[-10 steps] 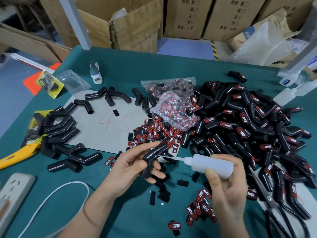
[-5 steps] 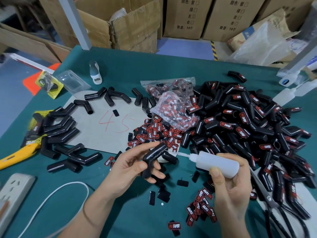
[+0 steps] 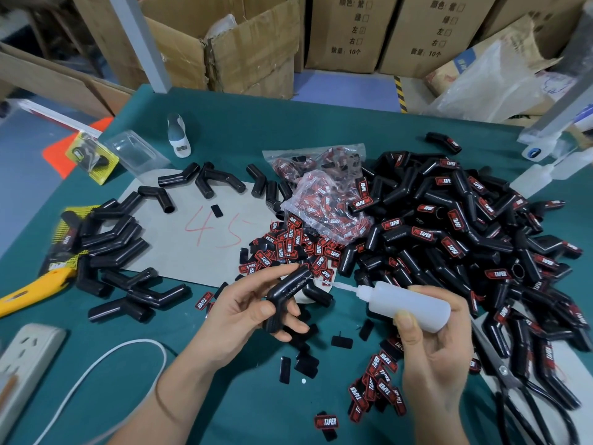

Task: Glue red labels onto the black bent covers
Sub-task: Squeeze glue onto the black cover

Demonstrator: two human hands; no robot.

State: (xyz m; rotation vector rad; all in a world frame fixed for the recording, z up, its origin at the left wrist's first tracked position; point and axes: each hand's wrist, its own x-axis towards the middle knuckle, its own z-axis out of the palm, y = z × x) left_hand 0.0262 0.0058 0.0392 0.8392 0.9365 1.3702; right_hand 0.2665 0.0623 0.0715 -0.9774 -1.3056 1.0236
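Back at the work after drifting right half a second ago, the glue bottle (image 3: 409, 306) has its thin nozzle tip touching the upper leg of the black bent cover (image 3: 287, 295) above the near middle of the green desk (image 3: 256, 396). The left hand (image 3: 237, 313) grips the cover, thumb across the bend, forefinger stretched along the top, remaining fingers curled beneath the lower leg. The right hand (image 3: 433, 358) is wrapped round the bottle's body, thumb pressed on its near side, nozzle pointing left. Open desk lies mainly between and below the forearms, broken only by stray black backings and a few loose red labels (image 3: 375, 387). Room narrows on every other side: a large heap of labelled covers (image 3: 465, 239) fills the right half, scissors (image 3: 510, 380) lie at its near edge, a mound of labels (image 3: 295, 248) and a clear bag (image 3: 327, 207) sit just beyond the hands, and unlabelled covers (image 3: 109, 242) ring a grey card (image 3: 192, 232) at left. A yellow knife (image 3: 29, 290), power strip (image 3: 22, 358) and white cable (image 3: 106, 361) crowd the near-left edge.
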